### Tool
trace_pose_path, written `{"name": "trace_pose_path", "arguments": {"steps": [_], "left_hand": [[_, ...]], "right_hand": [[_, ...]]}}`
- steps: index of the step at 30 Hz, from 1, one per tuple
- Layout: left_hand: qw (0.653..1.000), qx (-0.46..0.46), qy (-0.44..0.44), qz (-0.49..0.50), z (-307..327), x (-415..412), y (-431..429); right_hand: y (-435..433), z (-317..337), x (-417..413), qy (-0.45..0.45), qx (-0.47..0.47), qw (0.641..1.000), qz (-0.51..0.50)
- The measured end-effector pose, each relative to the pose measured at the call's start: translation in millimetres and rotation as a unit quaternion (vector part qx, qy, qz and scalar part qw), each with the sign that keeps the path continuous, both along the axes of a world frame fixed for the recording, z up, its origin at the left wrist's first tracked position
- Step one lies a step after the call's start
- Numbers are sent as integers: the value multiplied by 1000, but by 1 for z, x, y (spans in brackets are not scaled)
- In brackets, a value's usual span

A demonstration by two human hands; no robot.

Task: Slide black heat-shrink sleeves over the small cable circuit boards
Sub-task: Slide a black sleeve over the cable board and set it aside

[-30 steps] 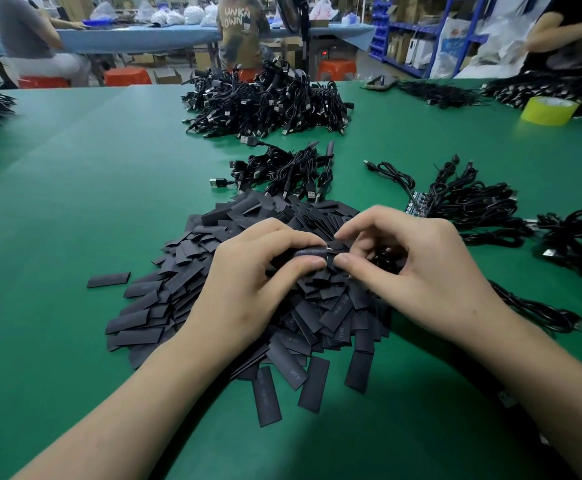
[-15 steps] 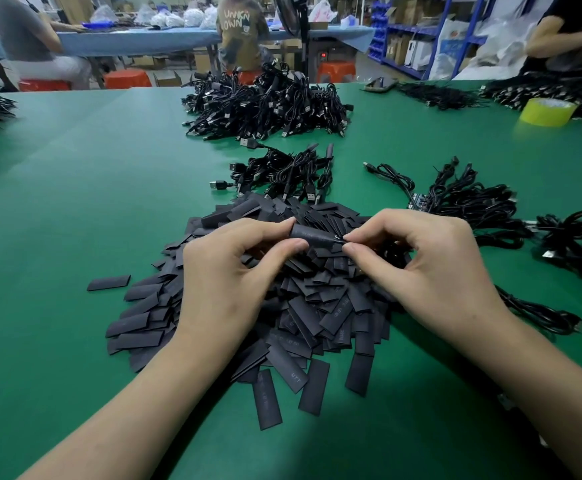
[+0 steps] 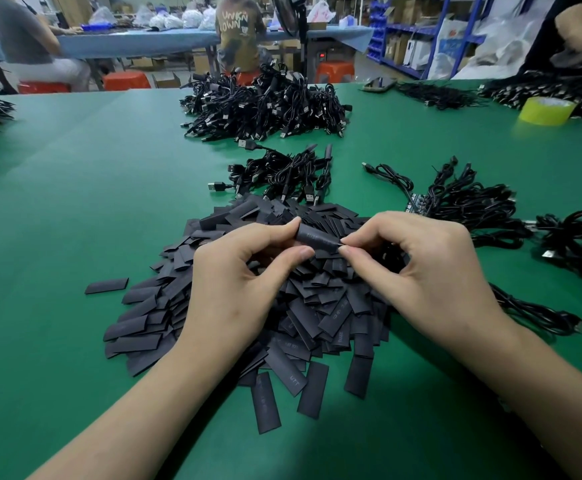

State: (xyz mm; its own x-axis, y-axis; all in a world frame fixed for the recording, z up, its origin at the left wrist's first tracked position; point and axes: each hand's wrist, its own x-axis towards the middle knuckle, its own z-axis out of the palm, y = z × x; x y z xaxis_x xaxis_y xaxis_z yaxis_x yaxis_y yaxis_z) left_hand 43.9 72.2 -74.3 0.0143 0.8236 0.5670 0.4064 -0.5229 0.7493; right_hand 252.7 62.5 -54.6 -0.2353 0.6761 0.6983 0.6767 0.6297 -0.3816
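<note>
head view: green table (image 3: 75,202) crowded w/ black stuff. a big heap of usb cables (image 3: 265,105) sits at the far middle, w/ a smaller cable bundle (image 3: 282,174) nearer, touching the back edge of the sleeve pile (image 3: 293,317). to the rt is another cable bundle (image 3: 469,209) w/ small circuit boards (image 3: 415,206) showing at its left end, near the rt hand but apart from it. more cables (image 3: 580,240) lie at the far rt edge, and one cable (image 3: 531,313) runs out from under the rt forearm. a yellow tape roll (image 3: 545,110) stands far rt, well apart. one loose sleeve (image 3: 106,285) lies alone left of the pile. people sit at a blue table in the bg.

the pile spreads directly under both hands, so wrists and palms cover a good part of it.

the held sleeve (image 3: 315,239) is raised above the pile's middle, roughly level, btwn the two hands. left hand (image 3: 234,289) pinches its left end w/ thumb and forefinger. rt hand (image 3: 431,271) pinches the rt end the same way, other fingers curled in. something dark sits under those curled fingers; can't tell what. no board visible at the sleeve's ends, so can't tell if one is inside.
</note>
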Motion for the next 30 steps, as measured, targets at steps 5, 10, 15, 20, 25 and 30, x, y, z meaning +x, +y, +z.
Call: {"name": "trace_pose_path", "arguments": {"steps": [5, 10, 15, 20, 25, 30], "left_hand": [[999, -23, 6, -34, 3, 1, -1], [999, -12, 43, -26, 3, 3, -2], [997, -11, 71, -32, 2, 2, -1], [995, -13, 85, -47, 1, 0, -1], [994, -9, 97, -52, -3, -1, 1], [993, -11, 103, -59, -4, -2, 2]], "right_hand": [[0, 3, 0, 19, -18, 999, -20], [4, 11, 5, 150, -148, 977, -40], [49, 37, 7, 333, -336, 880, -44], [146, 63, -19, 440, -514, 734, -54], [194, 74, -53, 510, -490, 703, -69], [208, 80, -58, 367, -472, 795, -97]]}}
